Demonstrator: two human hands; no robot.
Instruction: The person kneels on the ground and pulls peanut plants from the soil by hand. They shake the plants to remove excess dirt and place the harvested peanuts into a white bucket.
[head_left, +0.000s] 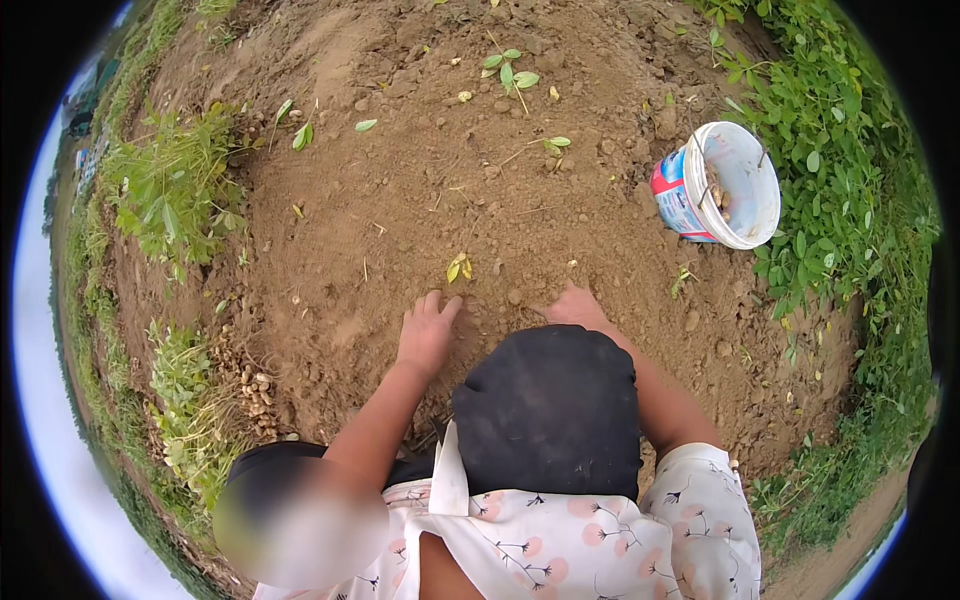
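Note:
Both hands are down at the loose brown soil (337, 202), just beyond a dark-clad knee. My left hand (429, 334) rests palm down on the ground, its fingers apart and nothing seen in them. To the right, my right hand (574, 306) touches the soil with its fingertips; the knee and the angle partly hide it, and whether it holds anything cannot be told. A small yellow-green leaf sprig (459, 268) lies beyond and between the hands. A white plastic bucket (675, 196) with a printed side leans at the right, several peanut pods (718, 196) inside.
Leafy green plants (825, 150) grow along the right side. Pulled plants (176, 187) lie in a heap at the left, with another heap (187, 405) nearer the body and a cluster of peanut pods (256, 394) beside it. Loose leaves (507, 73) are scattered farther out.

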